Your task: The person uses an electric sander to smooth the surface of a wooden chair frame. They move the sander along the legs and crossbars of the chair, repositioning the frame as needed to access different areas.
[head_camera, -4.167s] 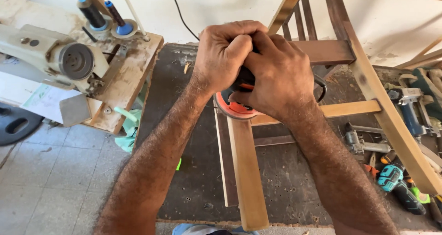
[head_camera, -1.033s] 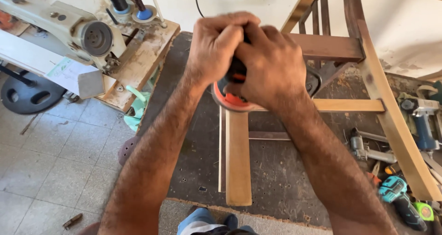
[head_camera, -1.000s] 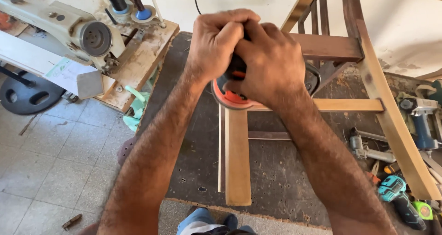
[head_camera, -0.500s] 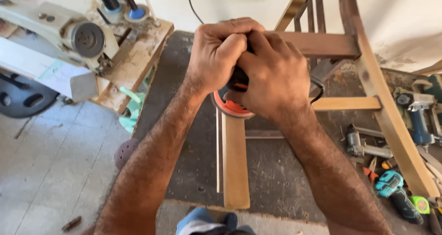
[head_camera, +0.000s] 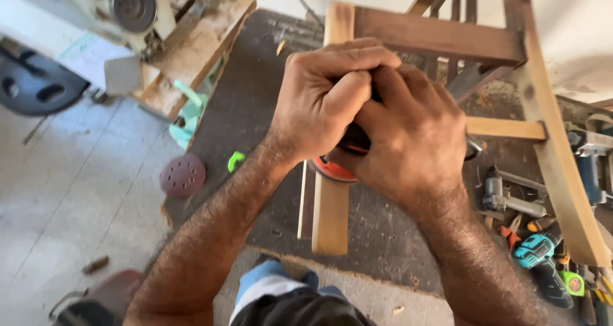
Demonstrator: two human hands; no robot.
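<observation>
Both hands clamped together over a small orange-and-black sander (head_camera: 333, 168): left hand (head_camera: 322, 102) wrapped on top, right hand (head_camera: 415, 137) overlapping it from the side. Sander mostly hidden (only its orange pad edge shows), pressed on a wooden rail (head_camera: 332, 204) of a chair frame (head_camera: 543, 128) lying on the dark counter (head_camera: 255, 109). Round sanding disc (head_camera: 182, 175) near the counter's left edge. Teal drill (head_camera: 539, 249) at right.

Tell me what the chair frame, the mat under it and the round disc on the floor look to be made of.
Chair frame: solid wood, bare and matt, with visible grain; the leg looks pale, the top rail browner.
Mat: dark, dull sheet, probably rubber or felt; dusty and speckled with shavings.
Round disc: most likely abrasive paper, reddish-brown and gritty-looking, with a ring of small holes.
Both hands, left hand and right hand, cover an orange-padded tool.
</observation>
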